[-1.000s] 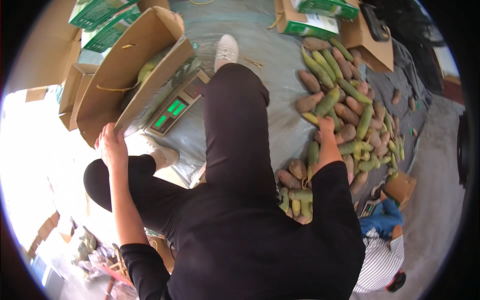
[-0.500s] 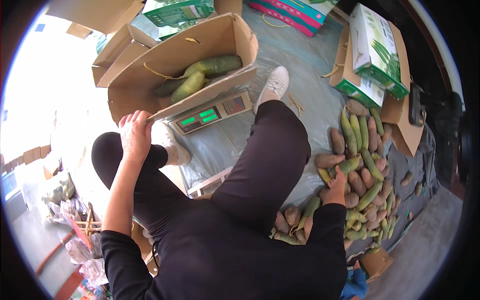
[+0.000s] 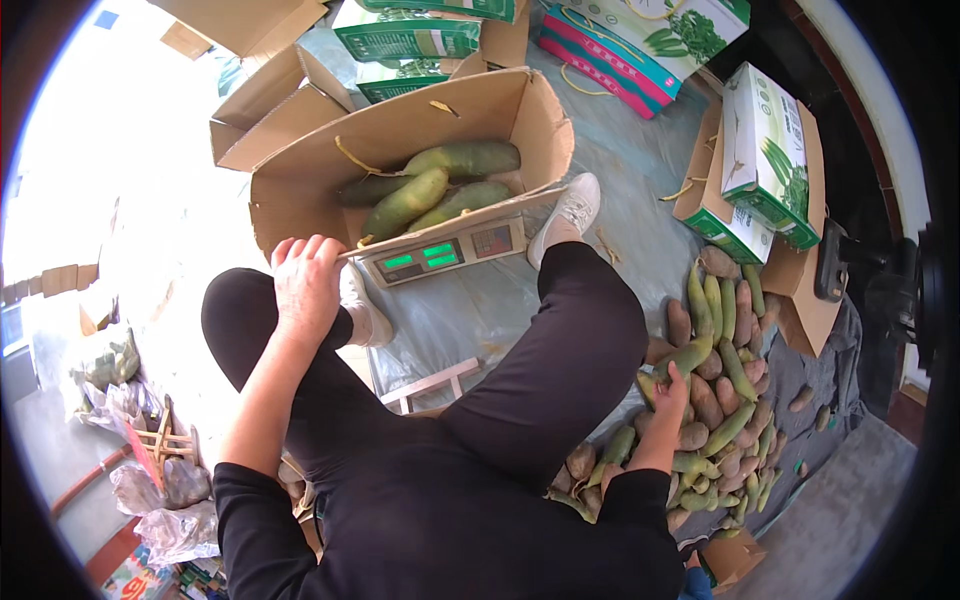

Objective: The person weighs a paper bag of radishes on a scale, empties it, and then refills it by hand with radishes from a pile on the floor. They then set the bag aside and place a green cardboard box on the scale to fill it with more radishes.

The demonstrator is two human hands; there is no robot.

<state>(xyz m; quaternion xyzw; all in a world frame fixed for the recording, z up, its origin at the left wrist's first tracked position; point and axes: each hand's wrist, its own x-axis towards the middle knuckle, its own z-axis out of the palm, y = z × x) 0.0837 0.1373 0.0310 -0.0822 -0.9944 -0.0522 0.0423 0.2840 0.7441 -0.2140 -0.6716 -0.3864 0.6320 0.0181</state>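
Note:
My left hand grips the near top edge of an open cardboard box, its fingers folded over the rim. Inside the box lie several thick green radishes. The box rests on a digital scale with lit green displays, which shows at its near side. On the right, my right hand is closed around a long green radish, thumb on top, at the near side of a pile. That pile mixes green radishes with brownish sweet potatoes. My right fingers are partly hidden.
Green-and-white cartons stand at the far right, beside a black device. A pink-and-teal box and more cartons stand at the back. A wooden frame lies between my legs. Plastic bags sit at lower left.
The view has shifted, so the scene sits lower and more of the box's inside shows, including another radish by its near wall. My right hand keeps to the same radish; my left stays on the rim.

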